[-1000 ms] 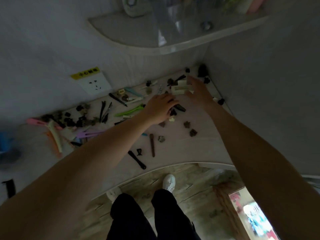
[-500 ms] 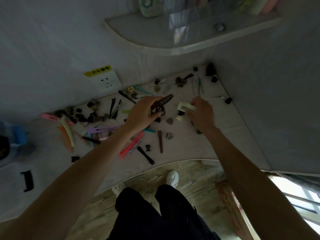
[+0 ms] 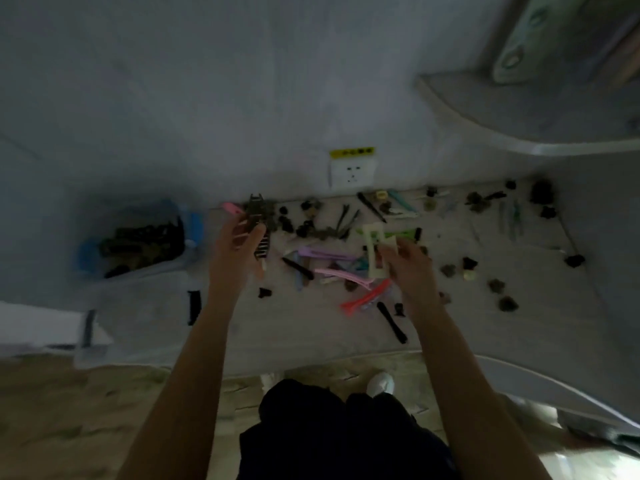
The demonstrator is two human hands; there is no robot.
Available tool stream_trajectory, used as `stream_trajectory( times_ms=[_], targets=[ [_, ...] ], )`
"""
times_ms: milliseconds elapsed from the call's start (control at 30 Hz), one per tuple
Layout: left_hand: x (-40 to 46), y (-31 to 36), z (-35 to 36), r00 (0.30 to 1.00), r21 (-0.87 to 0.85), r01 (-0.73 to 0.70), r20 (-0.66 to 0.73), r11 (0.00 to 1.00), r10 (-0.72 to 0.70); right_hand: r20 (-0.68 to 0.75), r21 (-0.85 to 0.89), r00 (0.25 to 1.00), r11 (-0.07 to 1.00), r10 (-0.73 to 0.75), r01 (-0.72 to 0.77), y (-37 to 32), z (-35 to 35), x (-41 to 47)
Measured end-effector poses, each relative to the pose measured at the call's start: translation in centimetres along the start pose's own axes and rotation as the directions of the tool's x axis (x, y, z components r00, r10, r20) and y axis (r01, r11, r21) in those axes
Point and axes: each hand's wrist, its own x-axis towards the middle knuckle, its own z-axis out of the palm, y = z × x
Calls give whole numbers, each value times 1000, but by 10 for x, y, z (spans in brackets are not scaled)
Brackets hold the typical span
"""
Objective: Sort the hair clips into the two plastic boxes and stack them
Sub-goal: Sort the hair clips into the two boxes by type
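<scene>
The left hand (image 3: pixel 239 233) is grasping a dark toothed claw clip (image 3: pixel 259 225) in a closed grip, carrying it above the far left part of the surface (image 3: pixel 311 327), close to the open clear box (image 3: pixel 138 249) with blue latches that is sitting at the left; the right hand (image 3: pixel 405 265) is pinching a pale rectangular clip (image 3: pixel 375 252) between thumb and fingers, holding it up over the middle of the scatter. Judging by this, the sorting is under way but far from finished: the left box is already holding a heap of dark clips (image 3: pixel 145 242), while a second clear box (image 3: pixel 138 320) nearer the viewer, with a black latch (image 3: pixel 194 307), is looking empty as far as the dim, blurred view allows. Many pieces are still lying loose on the surface: long pink, purple and red clips (image 3: pixel 346 271) near the middle, black slender clips (image 3: pixel 391 322) nearer the edge, and small dark claw clips (image 3: pixel 498 292) trailing off to the right toward the corner. Nothing is being stacked yet, since both boxes are sitting side by side, so the bulk of the sorting and the whole stacking step are remaining
</scene>
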Motion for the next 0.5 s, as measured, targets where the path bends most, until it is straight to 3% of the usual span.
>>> stream_trajectory(
  times_ms=[67,133,300,433,500],
  targets=[
    [8,0,-49,981,256,-120,-116,959,154,101,-59,994,998,-32,38,-10,43,-8],
    [23,-4,-100,954,432,-140,-181,891,238,162,-96,986,994,-40,56,-21,87,-16],
    [61,-21,-188,974,634,9,-182,774,137,280,-147,958,983,-64,109,-37,183,-30],
    [75,-39,-207,994,699,46,-105,714,39,371,-115,921,979,-117,170,-53,248,-44],
    [74,-44,-212,993,720,15,-92,694,74,400,-187,898,942,-184,277,-59,273,-47]
  ],
)
